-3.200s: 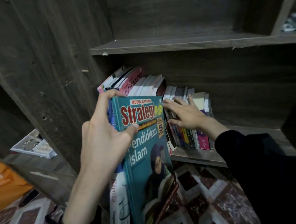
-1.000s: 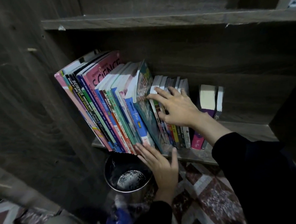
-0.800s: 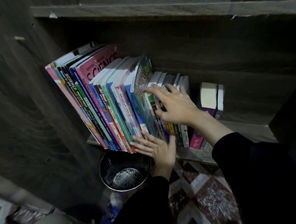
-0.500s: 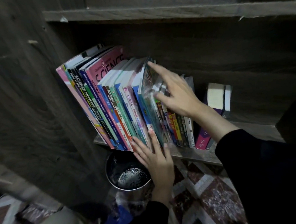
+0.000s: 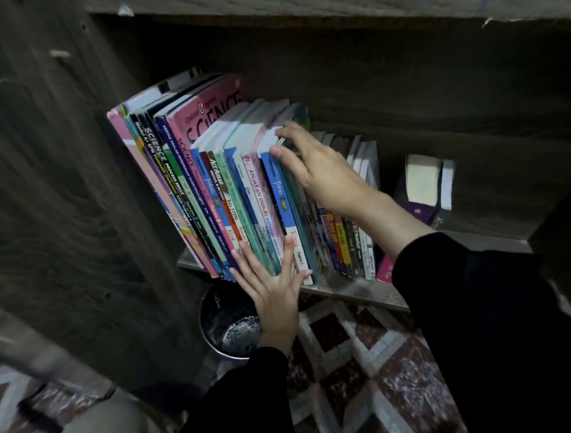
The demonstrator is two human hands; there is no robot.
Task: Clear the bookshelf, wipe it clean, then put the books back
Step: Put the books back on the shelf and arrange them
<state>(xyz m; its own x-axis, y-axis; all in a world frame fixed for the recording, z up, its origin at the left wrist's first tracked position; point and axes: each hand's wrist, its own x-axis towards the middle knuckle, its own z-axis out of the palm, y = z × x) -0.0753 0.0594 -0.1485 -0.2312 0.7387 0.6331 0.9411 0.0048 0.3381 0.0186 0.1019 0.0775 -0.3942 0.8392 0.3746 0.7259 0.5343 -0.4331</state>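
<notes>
Plainly, the left hand [image 5: 275,293] pressed flat-fingered on the lower spines of the books [image 5: 210,193], the right hand [image 5: 321,171] open-fingered above it — even pushing from both would likely seat them squarely on the shelf [image 5: 357,292].

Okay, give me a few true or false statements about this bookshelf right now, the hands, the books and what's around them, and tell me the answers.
1. The left hand lies flat, fingers spread, against the lower spines of the tall books. True.
2. The tall books stand straight upright. False: they lean to the left.
3. The right hand reaches the top edges of the tall books. True.
4. The metal bucket stands on the shelf. False: it stands on the floor, below the shelf's front edge.
5. The right hand holds a cloth. False: no cloth shows; its fingers only touch the books.
</notes>
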